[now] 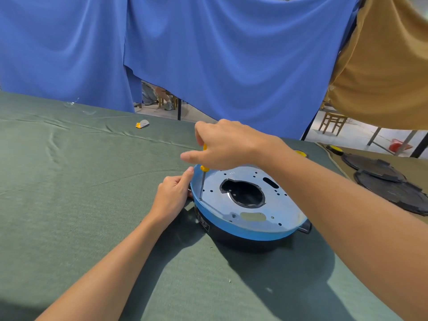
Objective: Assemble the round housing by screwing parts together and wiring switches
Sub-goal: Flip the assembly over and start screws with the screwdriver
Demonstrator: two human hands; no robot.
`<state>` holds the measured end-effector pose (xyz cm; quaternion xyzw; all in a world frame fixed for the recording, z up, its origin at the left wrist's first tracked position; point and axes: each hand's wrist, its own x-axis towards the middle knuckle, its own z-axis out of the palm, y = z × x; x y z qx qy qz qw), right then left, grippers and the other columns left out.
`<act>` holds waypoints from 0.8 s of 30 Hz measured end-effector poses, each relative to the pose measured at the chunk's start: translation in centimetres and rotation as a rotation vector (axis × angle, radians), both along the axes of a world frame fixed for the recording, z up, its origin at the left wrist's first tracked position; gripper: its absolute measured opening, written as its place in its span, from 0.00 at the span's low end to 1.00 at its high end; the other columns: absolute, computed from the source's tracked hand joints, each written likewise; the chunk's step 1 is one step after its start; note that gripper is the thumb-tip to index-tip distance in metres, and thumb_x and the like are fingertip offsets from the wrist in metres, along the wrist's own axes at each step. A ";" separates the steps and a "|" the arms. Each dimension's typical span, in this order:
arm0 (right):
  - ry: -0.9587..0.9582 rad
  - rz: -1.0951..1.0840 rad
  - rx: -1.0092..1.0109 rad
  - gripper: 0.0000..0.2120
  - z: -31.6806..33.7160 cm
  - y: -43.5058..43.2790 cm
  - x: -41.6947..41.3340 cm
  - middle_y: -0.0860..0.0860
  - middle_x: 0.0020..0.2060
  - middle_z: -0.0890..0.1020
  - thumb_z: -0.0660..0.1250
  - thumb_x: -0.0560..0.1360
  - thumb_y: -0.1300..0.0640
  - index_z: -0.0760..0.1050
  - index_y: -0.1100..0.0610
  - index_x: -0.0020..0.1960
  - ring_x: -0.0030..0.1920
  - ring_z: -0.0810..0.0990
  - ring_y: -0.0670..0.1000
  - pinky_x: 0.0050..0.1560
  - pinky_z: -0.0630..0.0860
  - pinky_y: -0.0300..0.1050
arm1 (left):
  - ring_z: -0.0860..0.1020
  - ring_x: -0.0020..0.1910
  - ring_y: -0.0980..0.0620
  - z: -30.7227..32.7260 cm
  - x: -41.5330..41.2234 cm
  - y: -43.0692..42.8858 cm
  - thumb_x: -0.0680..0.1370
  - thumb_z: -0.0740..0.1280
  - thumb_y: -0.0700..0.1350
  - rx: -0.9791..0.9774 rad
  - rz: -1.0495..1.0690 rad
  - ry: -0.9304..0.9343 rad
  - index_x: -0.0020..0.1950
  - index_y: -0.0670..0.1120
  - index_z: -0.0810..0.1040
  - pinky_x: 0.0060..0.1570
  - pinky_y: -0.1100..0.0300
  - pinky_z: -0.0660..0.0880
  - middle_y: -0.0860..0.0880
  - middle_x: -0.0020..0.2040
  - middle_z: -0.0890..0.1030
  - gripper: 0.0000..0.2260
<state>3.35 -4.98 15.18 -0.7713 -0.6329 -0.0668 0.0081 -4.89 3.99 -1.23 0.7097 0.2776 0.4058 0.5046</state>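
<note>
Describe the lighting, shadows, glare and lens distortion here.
Head view: hard light from the far left throws the shadow of the round housing toward the near right on the green cloth; its metal plate shows soft glare; the wide-angle lens bows the cloth's far edge.

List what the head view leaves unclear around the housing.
Head view only:
- Screwdriver handle: mostly hidden inside the right hand.
- Screw under its tip: too small to tell.
- Label on the housing: print too small to read.
- Housing's far rim: covered by the right forearm.
- Black covers: cut off by the right edge.
</note>
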 end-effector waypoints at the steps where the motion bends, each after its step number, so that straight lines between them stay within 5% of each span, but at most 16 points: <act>1: 0.033 -0.007 -0.037 0.16 0.2 -0.2 -0.1 0.49 0.38 0.71 0.56 0.76 0.39 0.65 0.52 0.50 0.39 0.70 0.51 0.32 0.61 0.46 | 0.64 0.16 0.60 0.0 0.0 0.0 0.83 0.60 0.53 -0.001 0.000 0.001 0.15 0.51 0.65 0.20 0.73 0.60 0.56 0.15 0.64 0.34; 6: 0.040 0.066 -0.006 0.07 0.5 -0.3 0.2 0.51 0.39 0.71 0.56 0.78 0.53 0.67 0.53 0.54 0.42 0.73 0.56 0.33 0.63 0.48 | 0.62 0.16 0.59 -0.1 0.0 0.1 0.83 0.60 0.53 0.009 0.020 0.008 0.15 0.50 0.63 0.19 0.72 0.57 0.56 0.15 0.63 0.34; 12: 0.018 0.000 -0.031 0.18 0.1 -0.3 0.2 0.48 0.39 0.72 0.58 0.75 0.37 0.65 0.51 0.53 0.45 0.73 0.54 0.35 0.65 0.48 | 0.64 0.18 0.59 -0.3 -0.1 0.3 0.83 0.57 0.57 0.001 0.006 0.034 0.18 0.49 0.67 0.21 0.71 0.60 0.55 0.17 0.67 0.32; 14: 0.069 0.015 -0.074 0.15 0.5 -0.4 0.3 0.50 0.42 0.74 0.58 0.75 0.44 0.64 0.52 0.56 0.44 0.74 0.53 0.35 0.68 0.47 | 0.72 0.25 0.58 -0.4 0.0 0.5 0.83 0.56 0.60 -0.032 -0.028 0.067 0.29 0.42 0.78 0.28 0.69 0.68 0.48 0.25 0.77 0.30; 17: 0.070 0.068 -0.042 0.09 0.4 -0.1 0.3 0.51 0.42 0.74 0.58 0.76 0.52 0.67 0.53 0.55 0.44 0.75 0.55 0.35 0.69 0.49 | 0.76 0.36 0.51 -0.4 0.0 0.6 0.76 0.57 0.65 -0.025 -0.060 0.096 0.46 0.36 0.81 0.39 0.57 0.73 0.40 0.42 0.84 0.32; 24: 0.004 0.008 -0.034 0.17 0.1 0.1 0.3 0.50 0.41 0.75 0.60 0.75 0.37 0.69 0.52 0.46 0.43 0.74 0.53 0.34 0.65 0.47 | 0.65 0.23 0.59 -0.6 -0.2 0.6 0.82 0.60 0.56 0.049 -0.050 0.082 0.27 0.51 0.73 0.25 0.69 0.62 0.57 0.22 0.69 0.24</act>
